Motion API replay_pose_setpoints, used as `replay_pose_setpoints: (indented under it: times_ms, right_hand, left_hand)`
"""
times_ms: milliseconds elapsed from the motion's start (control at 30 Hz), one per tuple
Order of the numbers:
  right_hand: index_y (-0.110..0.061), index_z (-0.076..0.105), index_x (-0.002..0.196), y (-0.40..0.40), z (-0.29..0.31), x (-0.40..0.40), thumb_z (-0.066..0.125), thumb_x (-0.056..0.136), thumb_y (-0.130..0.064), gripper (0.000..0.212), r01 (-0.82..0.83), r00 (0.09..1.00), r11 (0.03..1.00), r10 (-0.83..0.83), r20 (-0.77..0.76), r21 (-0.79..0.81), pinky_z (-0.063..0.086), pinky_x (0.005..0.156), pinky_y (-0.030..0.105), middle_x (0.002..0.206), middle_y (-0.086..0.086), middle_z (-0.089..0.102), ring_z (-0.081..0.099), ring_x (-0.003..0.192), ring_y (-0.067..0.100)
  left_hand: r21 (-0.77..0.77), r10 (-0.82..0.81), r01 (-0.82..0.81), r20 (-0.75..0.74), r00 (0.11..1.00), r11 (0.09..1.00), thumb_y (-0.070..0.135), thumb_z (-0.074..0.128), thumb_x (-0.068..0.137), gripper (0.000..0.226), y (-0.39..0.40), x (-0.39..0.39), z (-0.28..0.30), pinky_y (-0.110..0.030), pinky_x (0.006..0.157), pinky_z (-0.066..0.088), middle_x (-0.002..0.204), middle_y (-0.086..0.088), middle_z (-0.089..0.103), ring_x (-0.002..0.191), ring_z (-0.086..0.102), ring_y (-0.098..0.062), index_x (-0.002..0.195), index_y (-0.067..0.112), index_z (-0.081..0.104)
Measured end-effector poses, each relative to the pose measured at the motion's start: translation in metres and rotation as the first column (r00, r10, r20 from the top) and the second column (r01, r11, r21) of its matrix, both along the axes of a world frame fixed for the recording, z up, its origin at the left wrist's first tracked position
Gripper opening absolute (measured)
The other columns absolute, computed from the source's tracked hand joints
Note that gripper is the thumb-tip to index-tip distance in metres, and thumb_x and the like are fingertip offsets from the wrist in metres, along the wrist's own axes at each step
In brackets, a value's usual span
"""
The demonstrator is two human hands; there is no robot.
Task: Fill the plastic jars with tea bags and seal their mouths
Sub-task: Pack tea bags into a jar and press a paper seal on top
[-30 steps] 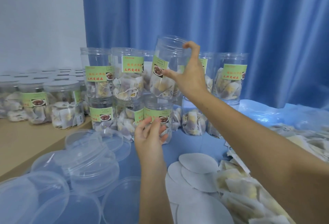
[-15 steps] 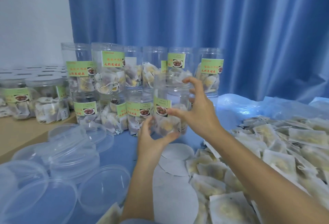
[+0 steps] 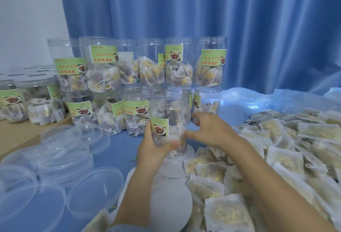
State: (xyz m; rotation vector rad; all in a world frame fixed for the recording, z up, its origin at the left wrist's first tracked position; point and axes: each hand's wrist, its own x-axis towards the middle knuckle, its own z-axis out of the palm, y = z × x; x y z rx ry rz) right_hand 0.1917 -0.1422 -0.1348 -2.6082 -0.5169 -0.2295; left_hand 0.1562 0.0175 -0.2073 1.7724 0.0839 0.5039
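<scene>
A clear plastic jar (image 3: 170, 110) with a green label, partly filled with tea bags and open at the mouth, stands upright in front of me. My left hand (image 3: 154, 148) grips its lower part from the left. My right hand (image 3: 212, 130) curls round its right side. Loose tea bags (image 3: 276, 148) lie in a big heap to the right. Round white seal discs (image 3: 171, 194) lie under and in front of the jar. Clear plastic lids (image 3: 60, 159) are piled at the left.
Two stacked rows of filled, open jars (image 3: 147, 69) stand behind, against a blue curtain (image 3: 203, 10). Lidded jars (image 3: 36, 102) stand on a wooden surface at the far left. A blue cloth (image 3: 118, 148) covers the table.
My right hand lifted the jar off the top row and brought it down towards me. My left hand rose to meet it and now grips its lower part.
</scene>
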Motion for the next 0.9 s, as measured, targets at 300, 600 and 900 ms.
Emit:
replay_pose_setpoints:
  times_ms: [300,600,900]
  right_hand:
    - [-0.012,0.058,0.1,-0.01,-0.006,-0.007,0.053,0.088,-0.013,0.012,0.174,0.985,0.851,-0.155,0.08,-0.496,0.039,0.069,0.027,0.099,0.007,0.057,0.057,0.09,0.027]
    - [-0.038,0.072,0.083,-0.005,0.034,-0.023,0.077,0.076,-0.019,0.021,-0.304,0.952,0.729,0.215,0.217,0.613,0.041,0.056,0.007,0.059,-0.016,0.058,0.05,0.054,-0.001]
    - [-0.029,0.068,0.091,0.001,0.028,-0.022,0.072,0.081,-0.021,0.013,-0.2,0.867,0.791,-0.132,0.481,0.578,0.041,0.076,0.007,0.072,-0.021,0.064,0.061,0.082,-0.005]
  left_hand:
    - [-0.037,0.033,-0.034,-0.016,0.999,0.999,0.035,0.087,0.055,0.083,0.0,-0.002,-0.003,-0.016,0.072,0.038,0.096,0.036,0.051,0.09,0.051,0.008,0.123,0.043,0.04]
    - [-0.062,0.05,-0.042,0.134,0.99,0.997,0.022,0.085,0.063,0.099,-0.002,-0.006,0.002,-0.036,0.103,0.042,0.136,0.007,0.052,0.125,0.048,-0.014,0.145,0.029,0.03]
    - [0.078,-0.063,0.046,0.231,0.971,0.996,0.007,0.087,0.055,0.101,-0.014,-0.008,0.004,0.005,0.09,0.032,0.131,0.032,0.045,0.117,0.04,0.02,0.12,0.064,0.034]
